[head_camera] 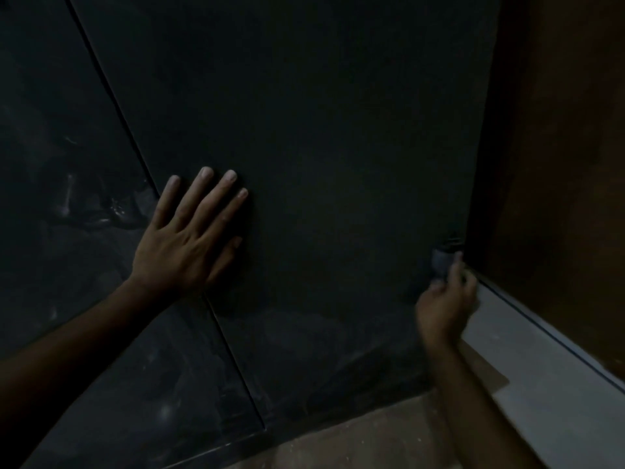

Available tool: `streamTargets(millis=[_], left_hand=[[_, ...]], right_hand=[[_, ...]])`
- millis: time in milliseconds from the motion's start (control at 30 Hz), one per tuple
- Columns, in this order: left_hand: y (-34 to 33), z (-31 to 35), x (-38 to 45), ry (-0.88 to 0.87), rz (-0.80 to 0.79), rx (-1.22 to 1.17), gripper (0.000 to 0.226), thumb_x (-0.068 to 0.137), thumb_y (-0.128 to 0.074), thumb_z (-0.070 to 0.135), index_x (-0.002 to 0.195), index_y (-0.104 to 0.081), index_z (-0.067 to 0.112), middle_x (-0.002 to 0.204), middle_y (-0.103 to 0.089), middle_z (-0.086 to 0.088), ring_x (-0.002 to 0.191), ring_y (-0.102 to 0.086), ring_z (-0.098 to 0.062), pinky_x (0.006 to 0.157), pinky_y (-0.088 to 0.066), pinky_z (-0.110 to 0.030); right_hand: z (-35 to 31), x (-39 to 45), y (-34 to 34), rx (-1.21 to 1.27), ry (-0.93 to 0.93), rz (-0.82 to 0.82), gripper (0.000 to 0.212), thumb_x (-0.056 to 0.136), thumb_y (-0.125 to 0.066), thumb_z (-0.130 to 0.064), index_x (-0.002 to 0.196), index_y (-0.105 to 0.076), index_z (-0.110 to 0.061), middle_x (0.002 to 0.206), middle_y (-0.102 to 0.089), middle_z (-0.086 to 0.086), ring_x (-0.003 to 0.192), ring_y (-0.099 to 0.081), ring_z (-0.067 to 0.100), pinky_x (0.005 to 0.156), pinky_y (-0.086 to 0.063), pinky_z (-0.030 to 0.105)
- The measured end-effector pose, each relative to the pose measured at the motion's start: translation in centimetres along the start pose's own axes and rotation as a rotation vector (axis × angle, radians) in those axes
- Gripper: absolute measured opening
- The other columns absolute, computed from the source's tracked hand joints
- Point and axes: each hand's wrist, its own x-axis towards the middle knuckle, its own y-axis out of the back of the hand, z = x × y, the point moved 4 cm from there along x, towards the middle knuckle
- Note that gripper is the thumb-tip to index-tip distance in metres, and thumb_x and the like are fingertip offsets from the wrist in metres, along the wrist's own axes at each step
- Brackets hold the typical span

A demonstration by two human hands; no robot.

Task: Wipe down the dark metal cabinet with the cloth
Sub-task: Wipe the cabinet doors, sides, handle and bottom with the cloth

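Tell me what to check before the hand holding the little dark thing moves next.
1. Left hand flat on the dark panel, fingers straight: ok.
2. Right hand grips the small dark thing: ok, though blurred.
3. What the small dark thing is: cannot tell.
4. Small dark thing touches the panel's right edge: cannot tell.
5. Enough light to see the work: not ok, very dim.

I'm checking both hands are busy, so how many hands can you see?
2. The left hand lies flat, fingers spread, on the dark panel, left of centre. The right hand holds a small blurred object at the panel's right edge. No others show.
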Motion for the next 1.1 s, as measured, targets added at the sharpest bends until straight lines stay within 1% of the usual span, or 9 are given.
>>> streamTargets(millis=[200, 400, 533, 667, 800, 900, 933, 1000, 1100], left_hand=[[0.2, 0.1, 0.1, 0.002, -0.011, 0.008, 0.068, 0.107, -0.045, 0.043, 0.165, -0.028, 0.014, 0.174, -0.020, -0.010, 0.161, -0.017, -0.032, 0.131, -0.009, -0.055], [0.3, 0.4, 0.0, 0.001, -0.011, 0.025, 0.068, 0.107, -0.045, 0.043, 0.165, -0.028, 0.014, 0.174, -0.020, -0.010, 0.162, -0.017, -0.032, 0.131, -0.009, -0.054], [0.1, 0.2, 0.1, 0.006, -0.017, 0.017, 0.068, 0.107, -0.045, 0.043, 0.166, -0.027, 0.014, 0.175, -0.019, -0.010, 0.162, -0.016, -0.033, 0.131, -0.008, -0.055], [0.2, 0.2, 0.0, 0.008, -0.018, 0.025, 0.068, 0.107, -0.045, 0.042, 0.165, -0.028, 0.013, 0.174, -0.020, -0.011, 0.162, -0.016, -0.033, 0.130, -0.009, -0.056], [0.1, 0.3, -0.1, -0.001, -0.011, 0.046, 0.068, 0.107, -0.046, 0.042, 0.166, -0.027, 0.013, 0.175, -0.019, -0.010, 0.162, -0.015, -0.032, 0.131, -0.008, -0.055], [-0.1, 0.2, -0.1, 0.006, -0.009, 0.043, 0.068, 0.107, -0.047, 0.042, 0.166, -0.027, 0.014, 0.175, -0.018, -0.010, 0.162, -0.015, -0.032, 0.131, -0.008, -0.055], [-0.1, 0.2, -0.1, 0.004, -0.008, 0.045, 0.069, 0.107, -0.047, 0.043, 0.166, -0.027, 0.014, 0.175, -0.018, -0.010, 0.162, -0.015, -0.032, 0.131, -0.008, -0.055], [-0.1, 0.1, -0.1, 0.001, -0.007, 0.051, 0.069, 0.107, -0.046, 0.043, 0.166, -0.027, 0.013, 0.175, -0.017, -0.010, 0.162, -0.015, -0.032, 0.131, -0.008, -0.055], [-0.1, 0.2, -0.2, 0.001, -0.006, 0.052, 0.069, 0.106, -0.046, 0.043, 0.166, -0.027, 0.013, 0.175, -0.018, -0.010, 0.162, -0.015, -0.032, 0.131, -0.007, -0.055]], right_hand=[[-1.7, -8.2, -1.9, 0.056, 0.141, -0.097, 0.055, 0.098, -0.058, -0.005, 0.151, -0.043, -0.002, 0.143, -0.043, 0.029, 0.117, -0.053, 0.044, 0.101, -0.044, 0.048], [0.6, -1.0, -1.5, 0.155, -0.350, -0.137, 0.051, 0.102, -0.046, -0.011, 0.151, -0.034, 0.000, 0.143, -0.041, 0.035, 0.124, -0.050, 0.046, 0.104, -0.040, 0.047], [-3.0, -2.5, -2.1, 0.163, 0.087, -0.042, 0.053, 0.103, -0.052, -0.020, 0.152, -0.041, -0.005, 0.140, -0.041, 0.022, 0.109, -0.046, 0.020, 0.092, -0.039, 0.030], [3.9, -4.0, -3.2, 0.211, -0.466, -0.178, 0.046, 0.108, -0.043, -0.022, 0.147, -0.036, 0.001, 0.147, -0.043, 0.022, 0.128, -0.048, 0.031, 0.112, -0.036, 0.040], [3.6, -3.7, -3.5, 0.019, -0.405, -0.198, 0.044, 0.107, -0.040, -0.016, 0.145, -0.042, 0.005, 0.140, -0.048, 0.028, 0.125, -0.050, 0.039, 0.106, -0.037, 0.042], [2.7, -4.8, -4.2, 0.079, -0.260, 0.020, 0.056, 0.105, -0.036, -0.035, 0.148, -0.040, 0.001, 0.133, -0.043, 0.026, 0.107, -0.048, 0.037, 0.090, -0.042, 0.042], [3.0, -4.7, -4.1, 0.056, -0.287, -0.050, 0.056, 0.106, -0.035, -0.033, 0.147, -0.039, 0.003, 0.134, -0.042, 0.028, 0.108, -0.048, 0.039, 0.091, -0.043, 0.045], [4.3, -2.4, -5.1, 0.004, -0.216, -0.596, 0.046, 0.109, -0.029, -0.012, 0.148, -0.032, 0.010, 0.146, -0.036, 0.034, 0.126, -0.050, 0.035, 0.108, -0.035, 0.046], [2.6, -1.9, -4.8, 0.358, 0.359, -1.383, 0.085, 0.081, -0.009, 0.033, 0.157, -0.024, -0.001, 0.164, -0.030, 0.009, 0.136, -0.042, -0.007, 0.115, -0.023, 0.017]])
